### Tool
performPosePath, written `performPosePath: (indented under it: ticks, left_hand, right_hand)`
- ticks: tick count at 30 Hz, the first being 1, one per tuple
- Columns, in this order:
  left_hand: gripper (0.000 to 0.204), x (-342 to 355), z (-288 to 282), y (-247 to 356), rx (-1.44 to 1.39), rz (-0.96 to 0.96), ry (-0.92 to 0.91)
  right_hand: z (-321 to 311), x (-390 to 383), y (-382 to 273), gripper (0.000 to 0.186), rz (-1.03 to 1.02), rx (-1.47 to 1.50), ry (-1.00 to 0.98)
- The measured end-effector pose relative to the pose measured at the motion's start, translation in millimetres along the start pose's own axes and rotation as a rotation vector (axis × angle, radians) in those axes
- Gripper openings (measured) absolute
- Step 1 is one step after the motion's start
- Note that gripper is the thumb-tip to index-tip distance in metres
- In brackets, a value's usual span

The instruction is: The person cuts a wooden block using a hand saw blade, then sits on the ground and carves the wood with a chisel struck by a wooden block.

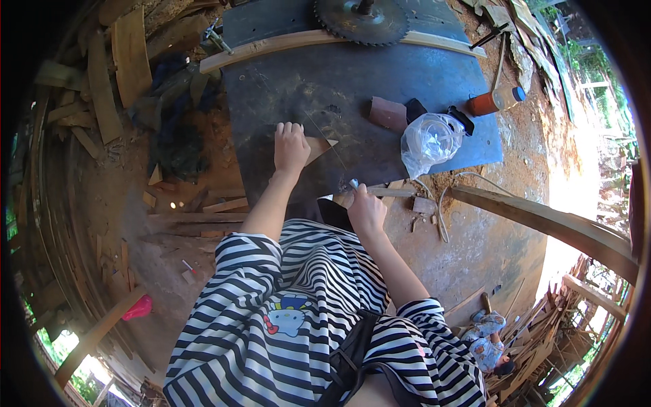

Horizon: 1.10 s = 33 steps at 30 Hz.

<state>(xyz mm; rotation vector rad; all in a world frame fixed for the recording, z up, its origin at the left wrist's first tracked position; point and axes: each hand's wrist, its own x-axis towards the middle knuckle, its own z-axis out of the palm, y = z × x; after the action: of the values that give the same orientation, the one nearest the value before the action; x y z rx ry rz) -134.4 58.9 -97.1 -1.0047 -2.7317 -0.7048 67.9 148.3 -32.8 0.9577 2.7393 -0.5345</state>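
Observation:
On the dark metal tabletop (258, 88), my left hand (291, 146) has its fingers curled over a light triangular wooden piece (317, 150), pressing on it. My right hand (366, 210) is closed around a small pale object (353, 184) at the near edge of the table, too small to make out. A clear plastic bag (432, 142) with something white inside lies right of my hands, beside a folded reddish-brown sheet (387, 112) and some black items (461, 122). An orange bottle (487, 102) with a blue cap is at the right.
A circular saw blade (342, 24) sits beyond a clamped wooden strip (251, 49). Wooden beams (542, 220) and a cord (444, 217) are at the right. Scrap boards (102, 108) pile at the left. Another person (485, 339) is low down at the bottom right.

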Motion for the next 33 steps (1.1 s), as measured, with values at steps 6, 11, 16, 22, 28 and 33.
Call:
performPosePath:
  ticks: [6, 11, 16, 22, 28, 33]
  left_hand:
    - [0.016, -2, 1, -8, 0.032, -0.067, 0.009]
    - [0.016, 6, -1, -1, 0.002, -0.042, -0.011]
    - [0.017, 2, 2, -7, 0.005, -0.042, 0.009]
    - [0.016, 5, 2, -5, -0.024, -0.004, -0.018]
    - [0.015, 6, 1, -9, -0.015, -0.010, -0.021]
    - [0.016, 11, 5, -9, -0.033, -0.006, -0.018]
  right_hand:
    - [-3, -47, 28, 0.009, 0.029, -0.018, -0.058]
    - [7, -6, 8, 0.010, -0.042, -0.041, 0.027]
    - [-4, -52, 27, 0.012, 0.025, -0.088, -0.054]
    - [3, 4, -2, 0.012, 0.004, 0.001, -0.018]
    - [-15, -37, 11, 0.015, 0.053, -0.005, -0.084]
    - [0, 0, -3, 0.013, 0.007, 0.031, -0.047]
